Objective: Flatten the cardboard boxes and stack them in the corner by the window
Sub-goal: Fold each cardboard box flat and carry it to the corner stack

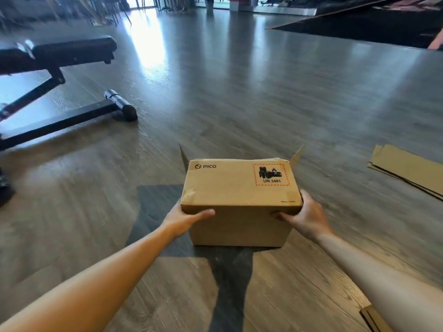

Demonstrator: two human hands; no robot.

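Note:
A brown cardboard box (239, 188) printed with PICO and a red UN 3481 label sits low over the wooden floor in front of me. Two flaps stick out at its far end. My left hand (184, 218) grips its near left corner, thumb across the front face. My right hand (304, 215) clasps the near right corner, with its fingers on the front face. Whether the box rests on the floor or hangs just above it, I cannot tell. A pile of flattened cardboard (407, 168) lies on the floor to the right.
A black weight bench (62, 75) with a long base bar stands on the left. A dark rug (359, 27) covers the far right floor. Chair legs and bright window light show at the far back. Another cardboard edge (374, 317) pokes in at bottom right.

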